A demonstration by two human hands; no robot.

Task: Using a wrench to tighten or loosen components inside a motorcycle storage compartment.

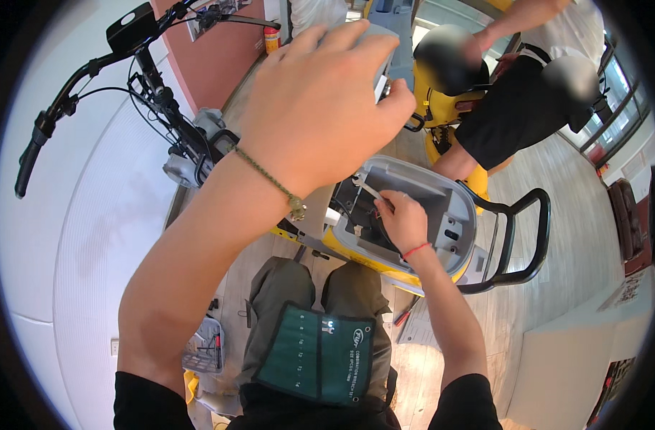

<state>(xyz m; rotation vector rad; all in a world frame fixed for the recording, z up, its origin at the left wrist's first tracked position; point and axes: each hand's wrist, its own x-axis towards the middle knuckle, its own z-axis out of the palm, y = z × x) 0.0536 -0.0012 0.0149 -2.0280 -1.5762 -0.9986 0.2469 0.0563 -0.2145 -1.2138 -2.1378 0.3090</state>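
The seated worker's left hand [327,107] hangs raised up close, fingers loosely fanned, blocking part of the scene; I can't tell whether it touches anything. A green tool pouch [316,358] lies across the lap. Beyond, the right hand [405,221] grips a slim silver wrench [370,189], tilted inside the open grey compartment [413,179] of a yellow scooter [381,267]. Farther off, another person in black shorts [513,118] stands.
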